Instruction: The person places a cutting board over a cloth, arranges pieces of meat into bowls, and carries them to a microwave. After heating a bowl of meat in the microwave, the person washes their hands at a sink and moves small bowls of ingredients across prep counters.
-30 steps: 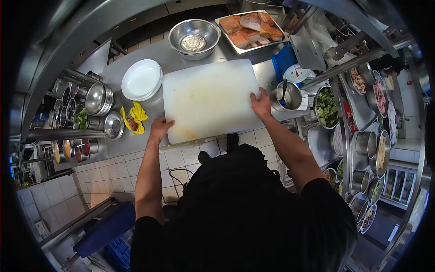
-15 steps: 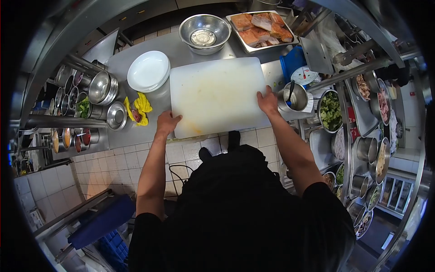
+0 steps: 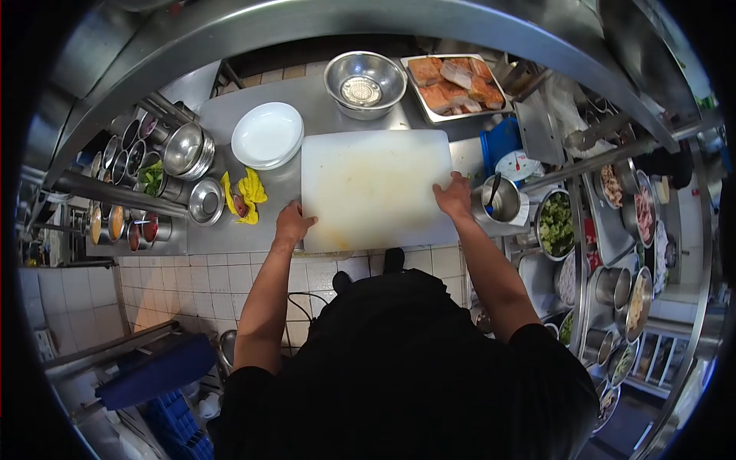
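A large white cutting board [image 3: 376,188] with faint yellow stains lies on the steel counter [image 3: 230,239]. My left hand [image 3: 293,225] grips its left edge near the front corner, thumb on top. At the right edge, my right hand [image 3: 454,196] holds the board with the thumb over it. Left of the board are stacked white plates [image 3: 267,135] and a yellow cloth [image 3: 251,190] around a small reddish item. Behind it stand a steel bowl [image 3: 365,83] and a tray of orange-pink fish pieces [image 3: 452,84].
Right of the board are a dial scale [image 3: 515,165] and a steel pot [image 3: 502,201] with a dark-handled utensil. A bowl of chopped greens [image 3: 555,222] and several food containers line the right side. Steel bowls [image 3: 184,149] stand at left. A metal rail [image 3: 368,19] crosses overhead.
The camera view has shifted, so the counter and its items appear further right and, since half a second ago, lower. Both hands keep their hold on the board's sides.
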`<state>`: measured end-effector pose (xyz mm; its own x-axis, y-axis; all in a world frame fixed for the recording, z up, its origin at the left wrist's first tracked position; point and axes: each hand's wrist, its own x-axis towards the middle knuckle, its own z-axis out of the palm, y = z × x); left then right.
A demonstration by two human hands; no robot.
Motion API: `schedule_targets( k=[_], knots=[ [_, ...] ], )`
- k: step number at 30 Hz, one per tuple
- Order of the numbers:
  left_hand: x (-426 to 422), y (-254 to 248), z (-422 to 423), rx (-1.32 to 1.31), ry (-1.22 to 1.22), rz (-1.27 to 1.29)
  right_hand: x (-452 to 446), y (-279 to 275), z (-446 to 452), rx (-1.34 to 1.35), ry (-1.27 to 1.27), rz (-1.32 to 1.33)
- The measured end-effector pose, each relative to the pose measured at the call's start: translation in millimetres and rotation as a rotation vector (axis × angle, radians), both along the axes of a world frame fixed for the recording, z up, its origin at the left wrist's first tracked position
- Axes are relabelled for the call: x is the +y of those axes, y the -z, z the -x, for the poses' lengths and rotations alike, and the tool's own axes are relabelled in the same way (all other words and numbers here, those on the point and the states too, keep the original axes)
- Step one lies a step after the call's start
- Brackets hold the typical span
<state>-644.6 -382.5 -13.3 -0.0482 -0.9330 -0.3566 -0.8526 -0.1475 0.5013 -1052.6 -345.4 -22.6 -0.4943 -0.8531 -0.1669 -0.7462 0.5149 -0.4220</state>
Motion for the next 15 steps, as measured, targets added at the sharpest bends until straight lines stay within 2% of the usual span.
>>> schedule_targets(
  k=[1,2,4,5,6,7,9,10,11,12,13,15],
  knots=[
    [-2,3,1,0.001,-0.018,0.009,-8,-3,2,-0.047,0.001,0.119],
    [0,8,1,0.004,-0.012,0.023,-16,-5,4,-0.050,-0.020,0.123],
    [4,9,-4,-0.001,-0.048,0.043,-40,-27,-2,-0.136,0.095,0.355],
    [7,8,-3,0.011,-0.034,0.056,-58,-9,11,0.012,-0.083,0.627],
    [7,6,-4,0.023,-0.018,0.073,-74,-15,21,0.127,-0.191,0.723],
    [3,6,-7,0.020,-0.046,0.083,-90,-21,23,0.232,-0.162,0.720],
    [-5,12,-12,0.204,-0.252,0.171,-115,-35,40,0.478,-0.290,0.574],
    [-18,24,-18,0.342,-0.376,0.171,-123,-36,54,0.477,-0.301,0.585],
    [-32,36,-26,0.343,-0.390,0.179,-129,-34,67,0.479,-0.412,0.440],
    [-44,20,-29,0.439,-0.507,0.197,-133,-32,73,0.478,-0.525,0.291],
    [-55,10,-35,0.534,-0.627,0.216,-135,-32,74,0.475,-0.545,0.297],
    [-91,8,-53,0.580,-0.693,0.167,-139,-38,76,0.362,-0.531,0.217]
  ],
)
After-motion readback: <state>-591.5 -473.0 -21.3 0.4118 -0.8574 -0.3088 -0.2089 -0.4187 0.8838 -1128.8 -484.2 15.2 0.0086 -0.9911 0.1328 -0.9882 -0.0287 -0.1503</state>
